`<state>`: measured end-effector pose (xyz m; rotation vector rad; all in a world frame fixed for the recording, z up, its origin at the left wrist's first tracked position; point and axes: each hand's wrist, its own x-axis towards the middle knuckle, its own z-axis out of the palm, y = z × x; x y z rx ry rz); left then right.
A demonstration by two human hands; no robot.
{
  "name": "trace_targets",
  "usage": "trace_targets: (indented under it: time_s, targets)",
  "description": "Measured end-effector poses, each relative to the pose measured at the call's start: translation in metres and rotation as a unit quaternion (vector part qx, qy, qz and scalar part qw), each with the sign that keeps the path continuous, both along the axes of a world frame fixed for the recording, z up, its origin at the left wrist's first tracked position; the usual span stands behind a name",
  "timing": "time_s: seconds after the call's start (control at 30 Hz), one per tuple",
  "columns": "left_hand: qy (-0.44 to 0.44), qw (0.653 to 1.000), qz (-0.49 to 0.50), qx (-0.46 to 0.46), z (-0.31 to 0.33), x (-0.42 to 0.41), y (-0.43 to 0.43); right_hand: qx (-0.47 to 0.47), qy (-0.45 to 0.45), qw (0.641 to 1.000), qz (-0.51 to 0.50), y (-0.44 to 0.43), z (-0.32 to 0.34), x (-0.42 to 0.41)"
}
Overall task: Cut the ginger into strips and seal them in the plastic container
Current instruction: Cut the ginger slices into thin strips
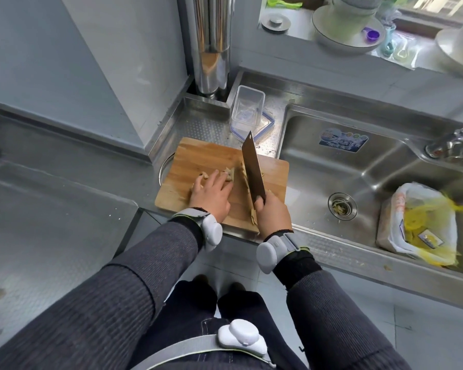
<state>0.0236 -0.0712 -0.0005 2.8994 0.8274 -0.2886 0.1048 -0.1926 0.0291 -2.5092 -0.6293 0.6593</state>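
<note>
On my feed the cutting board (198, 166) is a warm honey brown with straight wood grain, the ginger (229, 172) on it is pale tan, and the knife (253, 166) has a dark grey-brown blade. The container (247, 109) is clear and its lid (265, 127) blue-rimmed, while the sink (385, 169) is brushed silver with a blue-and-white sticker (342, 140). I see a yellow bag (422, 222), possibly edged in white printed plastic, and charcoal sleeves (134, 276) with fine ribbed stripes.

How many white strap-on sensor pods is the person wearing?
3: the left-wrist pod, the right-wrist pod, and the waist pod on a grey strap. Others may be out of view.
</note>
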Motion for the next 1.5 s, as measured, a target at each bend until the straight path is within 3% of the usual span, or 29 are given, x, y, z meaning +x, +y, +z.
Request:
trace_targets:
  time_s: [0.4, 0.73, 1.13, 1.3, 1.5]
  targets:
    - [0.007, 0.999, 0.029, -0.037, 0.004, 0.007, 0.007, -0.001, 0.020, 1.000, 0.013, 0.013, 0.000, -0.014]
    - [-0.029, 0.998, 0.037, -0.045, -0.003, -0.003, -0.008, -0.094, -0.017, 0.995, 0.040, 0.027, -0.002, -0.021]
    - [0.032, 0.998, 0.009, -0.056, 0.000, -0.003, -0.001, -0.007, 0.012, 0.999, 0.034, 0.030, -0.012, -0.012]
    - [0.040, 0.998, -0.001, -0.044, 0.002, -0.002, 0.001, -0.003, -0.047, 0.997, 0.068, 0.006, -0.017, -0.024]
    - [0.020, 0.999, -0.011, -0.027, 0.000, -0.004, 0.001, -0.030, -0.042, 0.996, 0.067, 0.004, -0.016, -0.023]
